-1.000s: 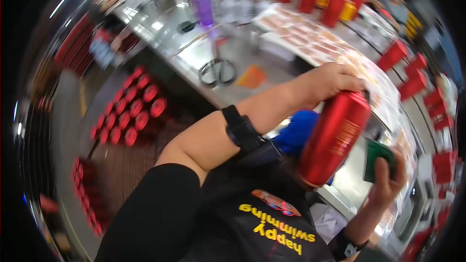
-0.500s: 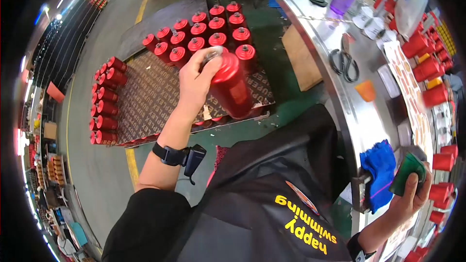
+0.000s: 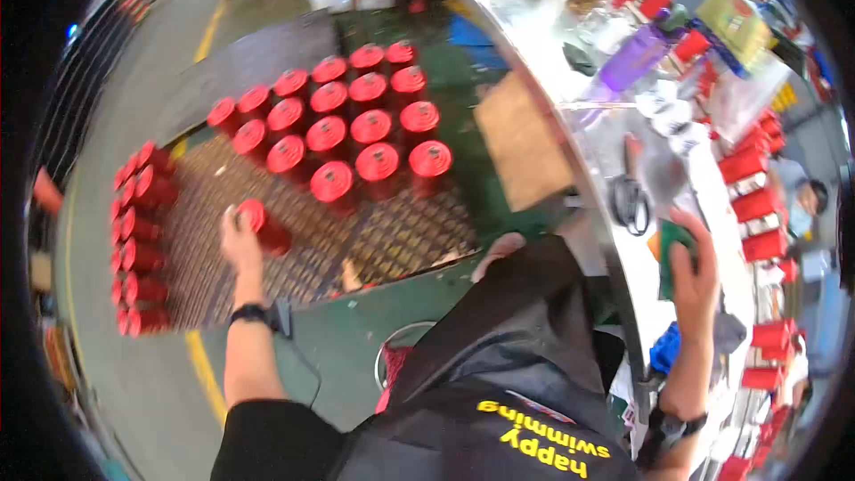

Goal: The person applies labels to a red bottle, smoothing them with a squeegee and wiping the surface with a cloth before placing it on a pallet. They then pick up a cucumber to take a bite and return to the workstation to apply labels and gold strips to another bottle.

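My left hand (image 3: 240,245) is out over the patterned board (image 3: 307,272) with its fingers round the top end of a red metal canister (image 3: 272,233). The canister is low at the board; whether its base touches is hard to tell. Several rows of similar red canisters (image 3: 376,162) stand upright beyond it. Over the metal worktable, my right hand (image 3: 699,281) grips a green scouring pad (image 3: 674,245). Just past that hand lie black-handled scissors (image 3: 630,205), and a blue cloth (image 3: 664,347) is partly hidden by my forearm.
More red canisters (image 3: 142,254) line the board's left side. A brown cardboard sheet (image 3: 521,142) is beside the metal worktable (image 3: 583,138). A purple bottle (image 3: 634,58) is on the table. Another person (image 3: 806,200) is at the far right, behind red cylinders (image 3: 759,205).
My left hand has carried the red canister leftward and down toward the board. My right hand, still with the green pad, has moved forward along the table. The view has shifted.
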A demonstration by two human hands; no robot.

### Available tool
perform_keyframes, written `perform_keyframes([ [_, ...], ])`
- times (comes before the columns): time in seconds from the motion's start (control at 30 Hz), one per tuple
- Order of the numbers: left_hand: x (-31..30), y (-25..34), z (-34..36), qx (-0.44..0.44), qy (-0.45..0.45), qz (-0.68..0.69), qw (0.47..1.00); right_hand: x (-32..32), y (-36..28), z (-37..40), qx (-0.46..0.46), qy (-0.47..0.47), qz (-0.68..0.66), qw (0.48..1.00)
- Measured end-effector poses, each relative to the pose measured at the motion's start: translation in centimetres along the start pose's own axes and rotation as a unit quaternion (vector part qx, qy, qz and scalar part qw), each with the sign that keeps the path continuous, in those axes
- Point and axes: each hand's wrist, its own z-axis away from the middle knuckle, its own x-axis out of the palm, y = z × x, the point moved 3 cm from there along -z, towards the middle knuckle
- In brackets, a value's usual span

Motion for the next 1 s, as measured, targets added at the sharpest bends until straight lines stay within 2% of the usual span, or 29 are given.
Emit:
perform_keyframes([
  [0.03,0.8,-1.7,-0.5,0.042,0.020,-0.027,0.999,1.3,-0.5,-1.7,0.081,-0.033,-0.073,0.993],
  [0.07,1.5,-3.5,-1.0,0.014,0.014,0.031,0.999,2.5,-1.3,-3.9,-0.023,-0.047,-0.061,0.997],
  [0.17,3.7,-5.6,-2.3,-0.046,-0.011,0.122,0.991,7.0,-2.2,-10.5,-0.160,-0.086,0.056,0.982],
  [0.2,3.0,-6.8,-1.9,-0.070,-0.007,0.135,0.988,8.8,-1.7,-12.5,-0.165,-0.087,0.070,0.980],
  [0.27,1.1,-3.0,-1.6,-0.008,-0.011,0.014,1.000,12.9,-0.1,-16.6,-0.184,-0.106,0.129,0.969],
  [0.3,1.0,-3.3,-1.6,-0.077,-0.035,0.062,0.995,14.6,0.1,-17.9,-0.127,-0.143,0.138,0.972],
  [0.33,0.4,-2.3,-1.5,-0.035,-0.029,-0.016,0.999,16.5,2.2,-19.3,-0.156,-0.140,0.195,0.958],
  [0.37,0.8,-3.5,-1.0,0.025,0.047,-0.011,0.998,17.9,3.4,-20.4,-0.175,-0.140,0.232,0.947],
  [0.4,0.6,-3.8,-0.9,0.003,0.044,0.000,0.999,19.0,4.6,-21.2,-0.199,-0.124,0.277,0.932],
  [0.43,-0.1,-3.2,-1.0,0.038,0.036,-0.034,0.998,19.8,4.4,-21.6,-0.159,-0.131,0.298,0.932],
  [0.5,-1.6,-1.3,-1.5,0.081,0.007,-0.140,0.987,21.1,4.9,-22.2,-0.170,-0.135,0.329,0.919],
  [0.6,-2.4,-0.3,-3.0,0.038,-0.124,-0.127,0.983,22.3,6.2,-22.1,-0.171,-0.136,0.356,0.908],
  [0.7,-2.3,-0.4,-4.7,0.054,-0.178,-0.171,0.967,22.9,7.1,-22.0,-0.174,-0.113,0.356,0.911],
  [0.83,-1.6,-2.4,-8.4,0.042,-0.155,-0.145,0.976,22.8,7.3,-21.9,-0.166,-0.110,0.354,0.914],
  [0.9,-1.2,-4.4,-11.4,-0.026,-0.145,-0.151,0.977,22.7,7.3,-22.1,-0.187,-0.107,0.351,0.911],
  [0.97,-0.8,-6.3,-14.8,-0.057,-0.143,-0.136,0.979,22.7,7.0,-21.9,-0.175,-0.109,0.355,0.912],
  [1.0,-0.4,-7.3,-16.7,-0.015,-0.116,-0.186,0.976,22.7,6.8,-21.9,-0.175,-0.109,0.358,0.911],
])
